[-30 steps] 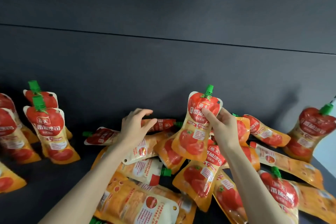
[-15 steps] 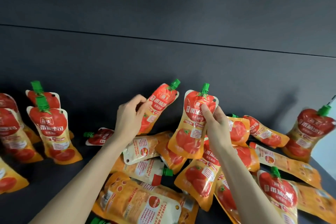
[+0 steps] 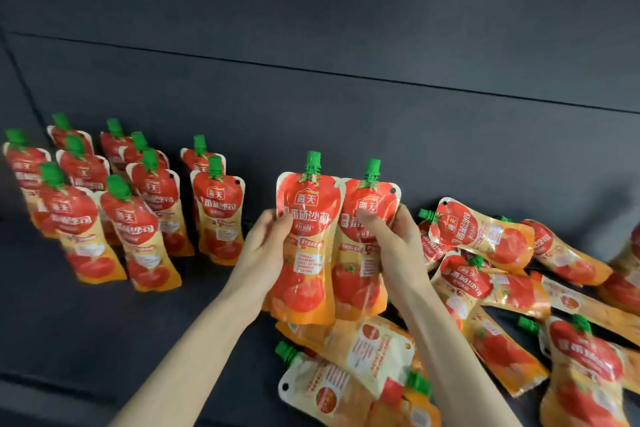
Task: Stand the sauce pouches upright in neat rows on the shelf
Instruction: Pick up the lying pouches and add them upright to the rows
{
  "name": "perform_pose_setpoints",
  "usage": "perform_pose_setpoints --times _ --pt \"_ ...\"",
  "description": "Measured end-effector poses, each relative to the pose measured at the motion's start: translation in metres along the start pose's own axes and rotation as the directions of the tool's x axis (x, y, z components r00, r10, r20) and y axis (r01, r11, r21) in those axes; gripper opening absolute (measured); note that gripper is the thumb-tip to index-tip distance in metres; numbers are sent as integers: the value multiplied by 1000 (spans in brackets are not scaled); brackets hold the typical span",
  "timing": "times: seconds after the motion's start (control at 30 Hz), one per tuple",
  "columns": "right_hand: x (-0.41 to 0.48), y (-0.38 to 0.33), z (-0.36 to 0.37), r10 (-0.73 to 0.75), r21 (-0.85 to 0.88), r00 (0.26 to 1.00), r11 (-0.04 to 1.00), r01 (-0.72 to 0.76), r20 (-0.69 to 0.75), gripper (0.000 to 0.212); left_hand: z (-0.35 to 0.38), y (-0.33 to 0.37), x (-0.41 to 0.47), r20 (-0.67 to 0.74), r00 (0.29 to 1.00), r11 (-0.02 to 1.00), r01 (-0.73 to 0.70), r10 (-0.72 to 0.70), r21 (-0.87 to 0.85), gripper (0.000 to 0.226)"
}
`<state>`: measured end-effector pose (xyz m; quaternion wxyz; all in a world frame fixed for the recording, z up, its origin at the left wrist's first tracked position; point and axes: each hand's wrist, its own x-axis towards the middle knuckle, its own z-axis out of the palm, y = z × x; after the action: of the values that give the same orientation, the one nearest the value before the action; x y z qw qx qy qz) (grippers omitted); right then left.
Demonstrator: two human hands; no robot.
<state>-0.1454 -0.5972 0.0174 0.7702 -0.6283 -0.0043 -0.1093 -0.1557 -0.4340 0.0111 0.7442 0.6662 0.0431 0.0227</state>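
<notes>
Red-and-orange, two pouches [image 3: 304,253] are held upright, edges touching, above the shelf [image 3: 104,329] between the standing rows [image 3: 218,211] and the fallen heap [image 3: 485,236], probably so both can be set down cap-up together; left grip [image 3: 266,246] and right grip [image 3: 391,243] each clamp one pouch, thumb in front, fingers round the edge

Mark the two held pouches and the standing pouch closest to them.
left held pouch [image 3: 307,218]: head view, red label centre.
right held pouch [image 3: 367,204]: head view, logo.
closest standing pouch [image 3: 217,207]: head view, red upper front.
</notes>
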Motion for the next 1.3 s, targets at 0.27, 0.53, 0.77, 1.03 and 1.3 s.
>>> perform_pose_setpoints --times 0.27,0.53,0.77,1.03,1.3 --pt "-57 23 99 -77 31 996 996 79 -41 21 -121 4 -23 176 983 998 -62 56 25 41" --pt "-101 62 197 -145 7 986 989 146 -84 16 -237 -2 -27 191 964 975 -204 185 90 28" --pt "-100 79 231 -151 -93 988 985 147 -42 26 -283 -9 1 135 969 975 -215 206 53 17" --pt "-108 119 218 -47 -336 999 940 51 20 49 -299 -35 4 237 966 954 -163 103 250 47" --pt "-114 135 217 -47 -398 997 917 19 -59 40 -308 -52 13 220 960 937 -229 172 265 48"
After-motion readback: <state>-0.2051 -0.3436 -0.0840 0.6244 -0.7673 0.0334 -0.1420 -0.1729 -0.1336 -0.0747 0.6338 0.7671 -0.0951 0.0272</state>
